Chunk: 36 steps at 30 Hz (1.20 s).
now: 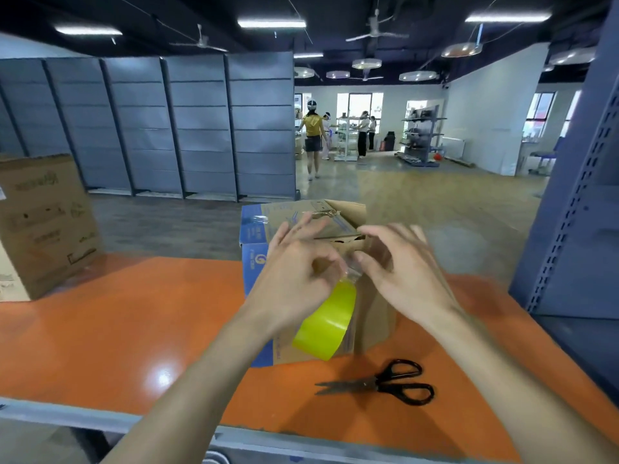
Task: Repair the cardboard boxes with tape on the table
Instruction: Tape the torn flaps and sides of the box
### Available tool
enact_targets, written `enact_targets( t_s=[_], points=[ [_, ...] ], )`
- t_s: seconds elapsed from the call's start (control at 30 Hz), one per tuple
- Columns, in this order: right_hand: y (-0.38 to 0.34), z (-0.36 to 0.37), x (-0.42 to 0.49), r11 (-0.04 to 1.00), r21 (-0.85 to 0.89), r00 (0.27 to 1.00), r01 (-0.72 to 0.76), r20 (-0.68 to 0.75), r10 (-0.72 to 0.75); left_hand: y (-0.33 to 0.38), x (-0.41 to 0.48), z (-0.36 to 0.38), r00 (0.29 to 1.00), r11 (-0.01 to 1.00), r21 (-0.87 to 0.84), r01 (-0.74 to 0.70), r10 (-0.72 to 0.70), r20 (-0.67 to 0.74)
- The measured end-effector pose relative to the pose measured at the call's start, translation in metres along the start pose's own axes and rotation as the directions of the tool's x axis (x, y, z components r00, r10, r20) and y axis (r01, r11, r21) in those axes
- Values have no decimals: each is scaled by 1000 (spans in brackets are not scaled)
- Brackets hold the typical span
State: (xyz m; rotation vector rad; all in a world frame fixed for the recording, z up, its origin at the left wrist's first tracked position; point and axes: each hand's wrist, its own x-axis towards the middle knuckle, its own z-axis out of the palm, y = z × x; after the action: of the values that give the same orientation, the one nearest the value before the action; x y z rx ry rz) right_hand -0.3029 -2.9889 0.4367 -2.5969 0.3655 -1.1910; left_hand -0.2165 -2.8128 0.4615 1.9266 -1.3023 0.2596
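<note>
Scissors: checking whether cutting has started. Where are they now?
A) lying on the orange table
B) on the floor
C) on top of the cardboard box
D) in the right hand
A: the scissors lie flat on the orange table, nearer than the cardboard box, while the left hand and right hand are up at the tape roll.

cam: head, worn on the person | facing: forward and down over the orange table [117, 313] | range: close, cardboard box [375, 316] near, at frame centre | far field: grey shelving [167, 128] and open floor [418, 195] behind | lens: wide-angle, edges bowed
</note>
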Motion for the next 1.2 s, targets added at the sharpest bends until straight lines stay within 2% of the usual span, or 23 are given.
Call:
enact_targets(
  t_s=[0.1,0.17,0.23,0.33,0.53,0.67,0.93,1.2],
  points=[
    [4,4,15,1000,11,1000,14,10,-14,-5,7,7,1000,993,118,12,-13,8],
    [9,5,24,995,90,994,-35,108,25,-11,5,12,1000,986,167,3,-5,12],
    [16,9,32,990,127,979,-62,199,36,-19,4,14,1000,980,196,-25,24,4],
    [25,15,37,987,155,974,-51,227,14,-26,7,14,999,981,188,-38,42,-16],
    [31,26,36,963,260,994,69,61,-88,-37,7,11,997,987,148,-69,73,-22],
    [31,31,37,949,257,983,181,-12,-184,-39,4,10,997,985,159,-70,71,0],
    [36,33,28,945,191,964,265,-25,-265,-35,7,8,1000,991,134,-26,24,12],
    [34,34,28,942,205,964,264,-51,-259,-36,7,11,999,992,124,-40,41,-3]
  ],
)
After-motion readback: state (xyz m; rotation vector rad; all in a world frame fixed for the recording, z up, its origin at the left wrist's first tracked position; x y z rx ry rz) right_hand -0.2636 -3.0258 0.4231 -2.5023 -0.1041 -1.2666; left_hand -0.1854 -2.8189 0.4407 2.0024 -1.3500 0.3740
